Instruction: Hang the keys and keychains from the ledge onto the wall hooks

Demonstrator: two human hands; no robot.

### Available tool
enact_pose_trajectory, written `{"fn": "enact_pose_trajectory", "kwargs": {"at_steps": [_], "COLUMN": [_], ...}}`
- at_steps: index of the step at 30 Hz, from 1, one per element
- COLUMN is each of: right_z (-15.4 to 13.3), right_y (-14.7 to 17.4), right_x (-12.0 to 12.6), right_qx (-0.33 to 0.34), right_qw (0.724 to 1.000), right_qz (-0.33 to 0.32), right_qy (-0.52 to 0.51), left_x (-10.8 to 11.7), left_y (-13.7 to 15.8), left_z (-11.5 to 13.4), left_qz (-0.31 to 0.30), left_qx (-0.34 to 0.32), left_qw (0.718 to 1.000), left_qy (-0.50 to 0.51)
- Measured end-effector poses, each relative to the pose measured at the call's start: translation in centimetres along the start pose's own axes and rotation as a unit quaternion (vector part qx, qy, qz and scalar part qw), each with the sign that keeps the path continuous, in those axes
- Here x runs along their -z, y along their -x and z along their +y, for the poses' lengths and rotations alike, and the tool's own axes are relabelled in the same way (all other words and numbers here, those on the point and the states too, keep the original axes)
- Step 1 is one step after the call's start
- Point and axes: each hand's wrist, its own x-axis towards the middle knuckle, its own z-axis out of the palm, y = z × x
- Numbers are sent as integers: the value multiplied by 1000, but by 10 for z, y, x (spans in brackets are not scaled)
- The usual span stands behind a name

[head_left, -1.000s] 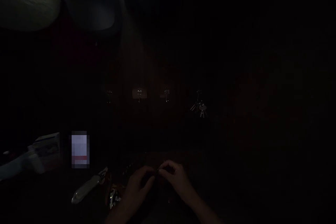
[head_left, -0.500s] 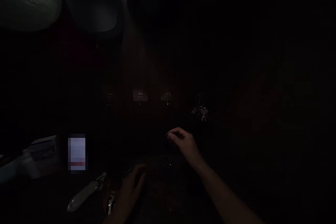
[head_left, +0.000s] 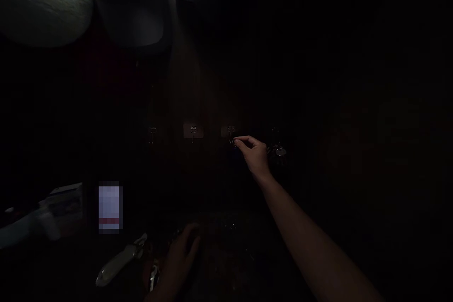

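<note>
The right hand (head_left: 254,153) is pinching a small dark item (head_left: 234,142) just beside a metal hook (head_left: 230,130) at ten o'clock; toward seven, the left hand (head_left: 181,247) is curving loosely, its grip parted, visibly bare.

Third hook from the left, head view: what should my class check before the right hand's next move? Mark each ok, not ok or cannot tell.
1. Right hand at third hook from the left: ok, fingertips beside it.
2. What the pinch holds, if anything: cannot tell, too dark.
3. Left hand away from the hooks: ok, lower in view.
4. Keys clear of right hand: cannot tell.
5. Lighting: not ok, mostly dark.
</note>
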Motion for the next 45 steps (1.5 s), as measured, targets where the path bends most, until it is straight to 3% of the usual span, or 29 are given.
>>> {"fn": "enact_pose_trajectory", "kwargs": {"at_steps": [9, 16, 28, 45], "right_z": [18, 38, 61, 94], "right_y": [-1, 11, 63, 134], "right_x": [-7, -10, 10, 60], "right_qx": [50, 36, -61, -152], "right_qw": [998, 999, 996, 971], "right_qz": [-14, 2, -67, -146], "right_qy": [26, 7, 1, 110], "left_x": [1, 0, -1, -5], "left_y": [0, -1, -1, 5], "left_z": [4, 2, -1, 2], "left_qz": [2, 1, -24, -65], "left_qx": [3, -14, -58, -183], "left_qw": [1000, 1000, 997, 974], "left_qy": [0, -12, -37, -114]}}
